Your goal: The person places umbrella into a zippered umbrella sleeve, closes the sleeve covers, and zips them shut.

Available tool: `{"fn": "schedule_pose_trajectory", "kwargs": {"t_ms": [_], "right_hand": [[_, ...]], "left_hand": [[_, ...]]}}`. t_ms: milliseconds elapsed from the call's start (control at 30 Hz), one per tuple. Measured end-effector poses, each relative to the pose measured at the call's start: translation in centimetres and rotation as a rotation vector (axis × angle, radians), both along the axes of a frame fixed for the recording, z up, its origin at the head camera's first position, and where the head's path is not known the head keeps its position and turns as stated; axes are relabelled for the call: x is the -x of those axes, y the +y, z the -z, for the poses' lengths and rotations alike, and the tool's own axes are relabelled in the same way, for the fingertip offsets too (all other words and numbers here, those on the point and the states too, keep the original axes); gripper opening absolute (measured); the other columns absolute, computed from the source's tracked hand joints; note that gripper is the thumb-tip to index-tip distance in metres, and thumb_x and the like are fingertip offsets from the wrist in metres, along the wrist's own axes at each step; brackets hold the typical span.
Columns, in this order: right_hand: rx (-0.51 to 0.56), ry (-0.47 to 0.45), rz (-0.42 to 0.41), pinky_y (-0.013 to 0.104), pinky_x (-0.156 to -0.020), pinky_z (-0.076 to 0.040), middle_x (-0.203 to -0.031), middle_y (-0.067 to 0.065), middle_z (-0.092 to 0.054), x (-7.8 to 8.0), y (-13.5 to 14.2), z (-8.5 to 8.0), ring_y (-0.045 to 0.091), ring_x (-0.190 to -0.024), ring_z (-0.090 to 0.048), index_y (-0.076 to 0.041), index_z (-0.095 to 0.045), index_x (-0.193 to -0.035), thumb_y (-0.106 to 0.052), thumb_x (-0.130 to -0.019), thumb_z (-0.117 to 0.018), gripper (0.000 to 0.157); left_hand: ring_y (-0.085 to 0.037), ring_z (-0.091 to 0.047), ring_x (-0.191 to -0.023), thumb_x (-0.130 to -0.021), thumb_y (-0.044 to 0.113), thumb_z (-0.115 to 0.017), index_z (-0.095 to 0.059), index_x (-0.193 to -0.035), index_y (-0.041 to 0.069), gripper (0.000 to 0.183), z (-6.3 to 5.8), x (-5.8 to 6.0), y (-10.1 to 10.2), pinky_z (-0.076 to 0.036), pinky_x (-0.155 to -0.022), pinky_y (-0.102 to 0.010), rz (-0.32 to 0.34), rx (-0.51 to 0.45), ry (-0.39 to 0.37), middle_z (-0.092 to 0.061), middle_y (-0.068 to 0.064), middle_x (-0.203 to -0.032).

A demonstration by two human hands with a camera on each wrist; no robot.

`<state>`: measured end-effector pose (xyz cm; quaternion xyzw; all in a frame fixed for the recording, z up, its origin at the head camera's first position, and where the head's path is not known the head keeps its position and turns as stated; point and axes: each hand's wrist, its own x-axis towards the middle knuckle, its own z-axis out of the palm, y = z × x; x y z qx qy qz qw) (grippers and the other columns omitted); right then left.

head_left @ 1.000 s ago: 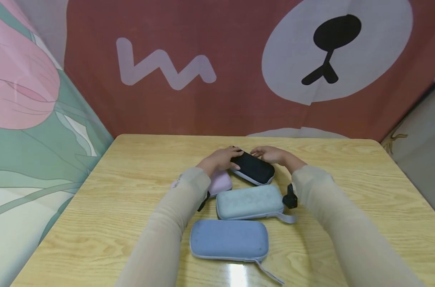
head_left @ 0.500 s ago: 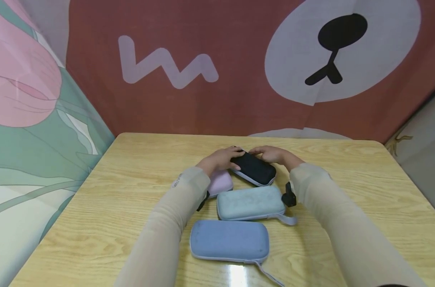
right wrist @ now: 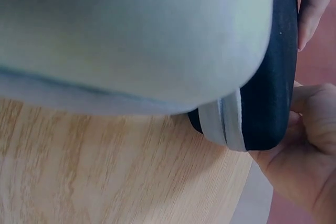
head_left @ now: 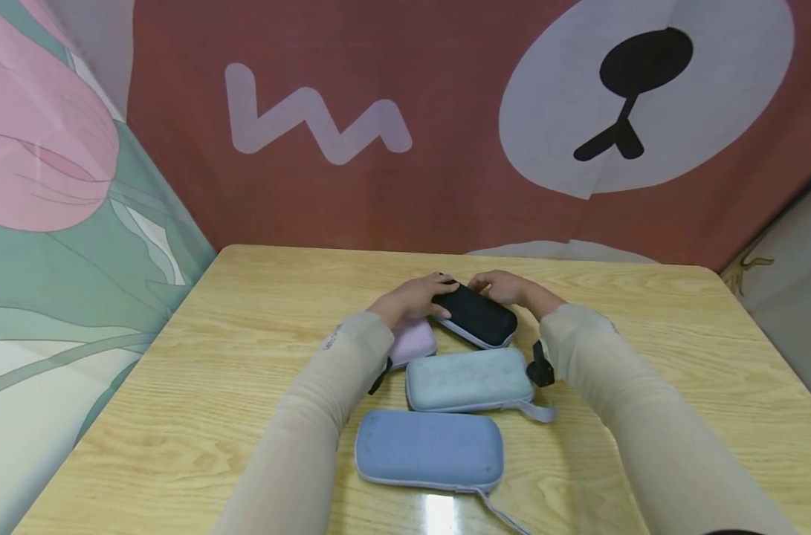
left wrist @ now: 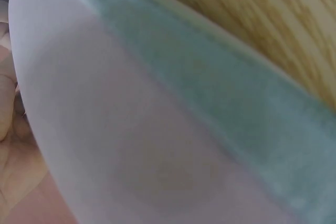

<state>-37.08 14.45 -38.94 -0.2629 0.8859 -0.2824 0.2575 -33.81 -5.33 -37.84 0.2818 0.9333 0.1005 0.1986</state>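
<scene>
On the wooden table a black zip case with a pale zipper band lies slanted, near the far edge. Its left end is gripped by my left hand, fingers over the top and thumb along the near side. Behind the case, my right hand has bent fingers at the far side, where the zipper band is hidden. In the right wrist view the same hand sits close against the black case; whether it pinches anything there is hidden.
A lilac case lies partly under my left forearm. Nearer are a light teal case with a strap and a blue case with a wrist strap. The table meets a brown printed cloth at the back.
My right hand's fingertips have shifted slightly along the far side of the black case and look more bent. The left hand keeps its hold; the head view has drifted a little.
</scene>
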Motion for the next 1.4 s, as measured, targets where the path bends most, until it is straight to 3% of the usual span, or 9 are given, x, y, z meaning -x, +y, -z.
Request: {"fn": "schedule_pose_trajectory", "kwargs": {"t_ms": [100,300,400,533,633,767,1033,1300,1400], "right_hand": [[0.039,0.086,-0.056,0.040,-0.079,-0.040,-0.111,0.017,-0.053,2.0,0.8,2.4,0.030,-0.102,-0.047,-0.001,-0.055,-0.110,0.000,-0.086,-0.040,0.028],[-0.026,0.293,-0.077,0.032,-0.067,-0.043,-0.096,-0.001,-0.060,10.2,3.0,11.5,0.016,-0.086,-0.054,-0.017,-0.061,-0.100,-0.011,-0.086,-0.048,0.020],[-0.091,0.313,-0.045,0.035,-0.070,-0.043,-0.092,0.003,-0.061,8.3,2.1,9.2,0.019,-0.084,-0.055,-0.012,-0.063,-0.095,-0.009,-0.085,-0.050,0.017],[-0.081,0.375,-0.032,0.035,-0.068,-0.042,-0.083,0.006,-0.063,7.7,2.1,9.3,0.021,-0.077,-0.056,-0.008,-0.065,-0.087,-0.008,-0.084,-0.052,0.014],[-0.014,0.374,-0.037,0.034,-0.062,-0.042,-0.083,0.000,-0.063,12.2,3.9,14.8,0.018,-0.074,-0.055,-0.016,-0.067,-0.089,-0.015,-0.085,-0.053,0.015],[0.071,0.337,-0.064,0.030,-0.057,-0.040,-0.083,-0.008,-0.062,14.9,5.1,18.0,0.012,-0.071,-0.054,-0.028,-0.067,-0.089,-0.025,-0.085,-0.053,0.014],[0.045,0.359,-0.072,0.029,-0.055,-0.039,-0.079,-0.001,-0.061,13.3,4.4,16.6,0.016,-0.067,-0.052,-0.017,-0.067,-0.086,-0.018,-0.086,-0.052,0.015],[0.062,0.395,-0.101,0.027,-0.053,-0.036,-0.072,-0.009,-0.056,13.4,4.7,16.7,0.011,-0.061,-0.048,-0.027,-0.062,-0.078,-0.030,-0.086,-0.052,0.013],[0.042,0.373,-0.085,0.031,-0.057,-0.039,-0.074,-0.003,-0.057,9.7,3.5,12.3,0.015,-0.064,-0.049,-0.020,-0.063,-0.080,-0.017,-0.086,-0.051,0.014]], "left_hand": [[-0.017,-0.004,-0.129,-0.082,0.039,-0.051,-0.021,-0.137,0.025,0.064,0.0,-0.1,0.0,-0.016,-0.101,-0.035,-0.007,0.002,-0.008,-0.011,0.002,-0.143],[-0.017,-0.008,-0.129,-0.081,0.041,-0.052,-0.025,-0.136,0.024,0.064,0.1,0.2,0.1,-0.015,-0.101,-0.036,0.008,0.012,0.054,-0.016,0.002,-0.142],[-0.018,-0.012,-0.128,-0.080,0.042,-0.053,-0.028,-0.135,0.024,0.063,0.3,0.5,0.1,-0.013,-0.101,-0.037,0.017,0.019,0.094,-0.018,0.001,-0.141],[-0.020,-0.012,-0.128,-0.080,0.042,-0.054,-0.028,-0.135,0.025,0.063,0.4,0.6,0.0,-0.012,-0.101,-0.038,0.018,0.024,0.099,-0.019,0.001,-0.141],[-0.020,-0.012,-0.128,-0.080,0.042,-0.053,-0.027,-0.135,0.025,0.063,0.4,0.6,0.0,-0.012,-0.101,-0.038,0.015,0.025,0.093,-0.018,0.002,-0.141],[-0.021,-0.012,-0.128,-0.080,0.042,-0.054,-0.028,-0.135,0.026,0.063,0.4,0.6,0.1,-0.012,-0.101,-0.041,-0.002,0.012,0.087,-0.018,0.003,-0.142],[-0.021,-0.014,-0.127,-0.079,0.042,-0.056,-0.027,-0.136,0.025,0.066,0.1,0.6,0.0,-0.015,-0.100,-0.038,0.037,0.060,0.113,-0.020,0.004,-0.141],[-0.019,-0.016,-0.122,-0.074,0.043,-0.062,-0.022,-0.138,0.026,0.077,-0.3,0.7,0.2,-0.021,-0.097,-0.035,0.062,0.126,0.121,-0.019,0.005,-0.141],[-0.018,-0.020,-0.116,-0.072,0.046,-0.062,-0.022,-0.137,0.028,0.079,-0.4,0.7,0.5,-0.024,-0.094,-0.032,0.070,0.165,0.141,-0.022,0.004,-0.137]]}}
